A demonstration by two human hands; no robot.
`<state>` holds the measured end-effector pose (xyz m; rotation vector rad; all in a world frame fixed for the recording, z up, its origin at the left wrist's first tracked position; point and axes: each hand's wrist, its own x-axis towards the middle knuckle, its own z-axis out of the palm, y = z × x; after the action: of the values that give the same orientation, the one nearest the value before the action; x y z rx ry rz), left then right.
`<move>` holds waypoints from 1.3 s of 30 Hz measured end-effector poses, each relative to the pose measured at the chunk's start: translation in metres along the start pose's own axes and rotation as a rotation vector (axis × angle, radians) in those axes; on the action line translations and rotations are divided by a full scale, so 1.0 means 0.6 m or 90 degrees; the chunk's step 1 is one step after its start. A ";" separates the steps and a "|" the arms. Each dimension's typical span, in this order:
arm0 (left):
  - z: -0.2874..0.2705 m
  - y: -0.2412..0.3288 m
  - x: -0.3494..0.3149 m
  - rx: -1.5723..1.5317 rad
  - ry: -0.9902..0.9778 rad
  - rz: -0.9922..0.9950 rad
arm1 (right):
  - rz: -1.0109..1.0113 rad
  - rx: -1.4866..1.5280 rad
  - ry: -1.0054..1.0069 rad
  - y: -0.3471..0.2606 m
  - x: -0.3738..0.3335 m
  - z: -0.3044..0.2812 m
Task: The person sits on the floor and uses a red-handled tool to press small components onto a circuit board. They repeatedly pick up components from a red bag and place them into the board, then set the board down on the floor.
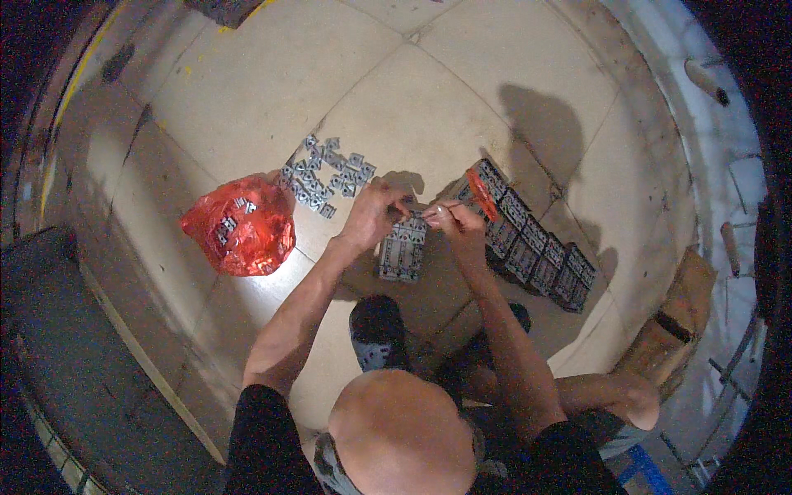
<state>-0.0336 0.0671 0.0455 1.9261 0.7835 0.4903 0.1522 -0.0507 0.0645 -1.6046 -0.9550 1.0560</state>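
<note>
My left hand [375, 213] and my right hand [457, 223] meet in front of me, fingers pinched close together. Between their fingertips is a small dark grey piece [418, 209], too small to make out further. Just below them stands a block of grey metal parts [402, 254], stacked in a neat pattern. To the right of my right hand runs a row of similar stacked blocks [528, 239], with an orange-red strip [481, 195] lying across its far end. Left of my left hand, loose grey metal pieces [318, 177] lie scattered on the floor.
A red plastic bag [243, 227] with grey pieces in it sits on the tiled floor [396, 91] at the left. A cardboard box [668, 318] stands at the right. A dark panel with a pale edge [91, 346] lies at the lower left. My shoe [378, 330] is close below the block.
</note>
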 end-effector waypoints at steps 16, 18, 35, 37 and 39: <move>0.054 0.057 -0.063 -0.069 0.232 -0.173 | -0.183 -0.209 -0.049 -0.006 0.000 0.047; 0.080 0.064 -0.063 -0.072 0.354 -0.189 | -0.346 -0.319 -0.060 0.003 0.008 0.045; 0.097 0.070 -0.076 -0.171 0.402 -0.366 | -0.117 -0.313 -0.111 -0.032 0.019 0.037; 0.096 0.071 -0.077 -0.204 0.416 -0.368 | -0.111 -0.271 -0.091 -0.037 0.020 0.038; 0.096 0.070 -0.078 -0.198 0.404 -0.385 | -0.097 -0.115 -0.050 -0.040 0.021 0.042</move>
<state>-0.0175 -0.0161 0.0563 1.1519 1.5294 0.7929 0.1300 -0.0258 0.0808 -1.6158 -1.2350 0.9547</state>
